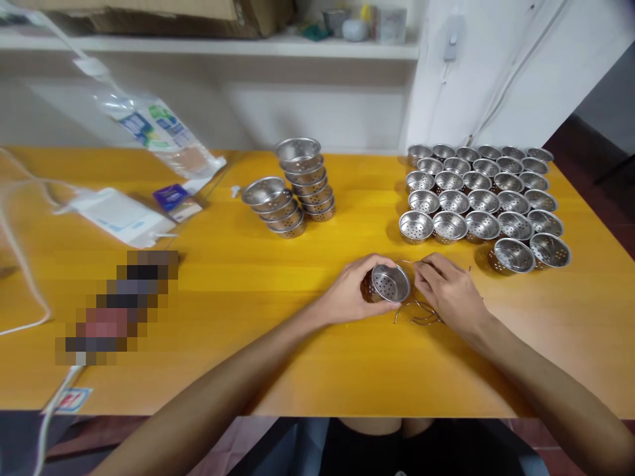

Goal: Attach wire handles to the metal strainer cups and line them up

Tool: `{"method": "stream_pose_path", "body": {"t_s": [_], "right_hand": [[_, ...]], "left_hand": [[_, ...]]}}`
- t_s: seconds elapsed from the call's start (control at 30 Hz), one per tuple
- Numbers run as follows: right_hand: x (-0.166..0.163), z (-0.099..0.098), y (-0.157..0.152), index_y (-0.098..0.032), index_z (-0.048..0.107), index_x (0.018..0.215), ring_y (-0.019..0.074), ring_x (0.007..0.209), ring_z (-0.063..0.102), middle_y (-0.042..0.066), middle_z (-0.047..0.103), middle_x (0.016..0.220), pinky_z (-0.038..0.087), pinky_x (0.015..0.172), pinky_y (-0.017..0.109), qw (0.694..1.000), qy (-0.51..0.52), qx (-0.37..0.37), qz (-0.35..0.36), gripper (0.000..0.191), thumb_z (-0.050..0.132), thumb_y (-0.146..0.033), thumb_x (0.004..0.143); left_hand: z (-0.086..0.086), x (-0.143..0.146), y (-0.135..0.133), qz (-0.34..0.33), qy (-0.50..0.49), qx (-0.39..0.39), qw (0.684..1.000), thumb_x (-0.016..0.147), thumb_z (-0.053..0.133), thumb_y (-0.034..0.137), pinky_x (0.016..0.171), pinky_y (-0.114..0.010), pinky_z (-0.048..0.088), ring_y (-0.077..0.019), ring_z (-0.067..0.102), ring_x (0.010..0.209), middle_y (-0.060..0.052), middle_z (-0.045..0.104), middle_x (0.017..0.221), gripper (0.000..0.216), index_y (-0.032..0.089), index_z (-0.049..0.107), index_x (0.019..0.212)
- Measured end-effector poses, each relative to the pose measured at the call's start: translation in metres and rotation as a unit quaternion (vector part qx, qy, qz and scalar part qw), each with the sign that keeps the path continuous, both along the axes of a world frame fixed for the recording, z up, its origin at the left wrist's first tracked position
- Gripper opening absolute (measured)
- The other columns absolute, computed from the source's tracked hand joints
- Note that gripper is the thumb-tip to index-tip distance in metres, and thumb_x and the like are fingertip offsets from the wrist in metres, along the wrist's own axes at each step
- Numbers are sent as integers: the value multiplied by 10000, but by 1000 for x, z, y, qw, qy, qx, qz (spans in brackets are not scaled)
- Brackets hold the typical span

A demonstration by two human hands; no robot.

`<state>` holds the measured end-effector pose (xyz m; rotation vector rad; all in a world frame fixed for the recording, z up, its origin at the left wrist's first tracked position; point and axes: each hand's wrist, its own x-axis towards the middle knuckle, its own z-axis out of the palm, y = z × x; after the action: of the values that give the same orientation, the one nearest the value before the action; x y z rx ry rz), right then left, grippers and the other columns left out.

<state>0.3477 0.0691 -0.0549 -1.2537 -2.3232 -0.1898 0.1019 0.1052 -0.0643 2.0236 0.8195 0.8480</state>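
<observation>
My left hand [350, 291] is wrapped round a perforated metal cup [391, 284], with its open mouth tilted toward me. Just to the right of the cup's rim, my right hand [449, 291] has its fingers pinched on a thin wire piece [407, 262], part of which is hidden by the fingers. Several curved wire pieces [421, 312] lie on the table below, between the two hands. Whether the pinched wire touches the cup I cannot tell.
Rows of perforated metal cups [483, 226] stand at the back right. Two leaning stacks of cups [285, 215] stand at the back middle. On the left are a plastic bottle [169, 135], a white device [122, 215] with cables and a blurred-out object [116, 304]. A shelf [248, 47] runs behind.
</observation>
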Motion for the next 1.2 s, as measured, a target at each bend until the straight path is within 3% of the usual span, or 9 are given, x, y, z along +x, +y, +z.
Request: {"method": "stream_pose_path", "body": {"t_s": [0.13, 0.23, 0.3, 0.4, 0.47, 0.63, 0.83, 0.97, 1.2], "right_hand": [[-6, -1, -1, -138, 773, 959, 194, 762, 691, 125, 743, 943, 583, 717, 328, 999, 40, 4, -4, 272, 522, -67, 1039], [-9, 2, 0, -138, 801, 1073, 176, 727, 683, 92, 748, 892, 579, 701, 319, 984, 177, -39, 1, 228, 577, -126, 1030], [-9, 6, 1, -170, 818, 1117, 167, 731, 694, 68, 770, 893, 588, 708, 318, 942, 305, -138, 11, 201, 650, -207, 1013], [-6, 12, 4, -218, 849, 1069, 157, 723, 702, 43, 794, 862, 597, 703, 317, 837, 451, -308, 38, 188, 727, -337, 990], [-5, 14, 5, -236, 864, 1073, 145, 710, 689, 36, 794, 842, 590, 698, 309, 779, 501, -372, 59, 202, 761, -377, 973], [-6, 11, 5, -275, 886, 1057, 117, 673, 618, 30, 797, 854, 538, 660, 287, 717, 542, -432, 67, 195, 865, -363, 884], [-8, 8, 4, -263, 900, 1004, 118, 643, 578, 24, 756, 761, 502, 667, 306, 686, 576, -443, 45, 216, 919, -387, 828], [-7, 8, 3, -268, 902, 1000, 122, 659, 599, 47, 786, 844, 501, 684, 317, 668, 585, -457, 52, 204, 920, -382, 831], [-6, 7, 3, -276, 902, 983, 121, 636, 591, 36, 775, 804, 497, 673, 322, 666, 585, -461, 50, 218, 936, -399, 806]], "left_hand": [[-2, 0, 2, -5, -2, 18, 1000, 782, 935, 418, 1013, -499, 586, -300, 757, 1131, -122, 769, 1272, 573, 235, 670, 1256], [-3, 0, 3, -7, -15, 15, 1000, 767, 947, 427, 1011, -499, 590, -302, 759, 1131, -125, 768, 1267, 579, 228, 683, 1243], [-3, 0, 3, -16, -22, 14, 1000, 770, 945, 432, 1019, -497, 589, -301, 756, 1138, -124, 767, 1272, 569, 230, 686, 1235], [-2, 0, 4, -27, -23, 10, 999, 779, 938, 426, 1012, -490, 590, -292, 754, 1126, -119, 767, 1271, 560, 234, 681, 1238], [-1, 0, 5, -30, -24, 7, 999, 782, 935, 427, 992, -481, 592, -286, 757, 1103, -116, 772, 1245, 553, 230, 678, 1231], [1, -2, 6, -44, -35, -16, 998, 799, 926, 420, 973, -451, 577, -266, 747, 1075, -102, 769, 1207, 531, 218, 668, 1216], [-4, -3, 5, -34, -60, -93, 993, 776, 942, 392, 902, -372, 560, -230, 726, 1030, -88, 721, 1181, 647, 223, 530, 1245], [-9, -2, 5, -32, -71, -104, 992, 768, 950, 380, 935, -384, 545, -234, 709, 1064, -89, 700, 1188, 671, 231, 499, 1242], [-7, -2, 4, -23, -68, -107, 992, 756, 959, 394, 960, -398, 545, -251, 707, 1108, -97, 692, 1217, 689, 232, 495, 1239]]}}
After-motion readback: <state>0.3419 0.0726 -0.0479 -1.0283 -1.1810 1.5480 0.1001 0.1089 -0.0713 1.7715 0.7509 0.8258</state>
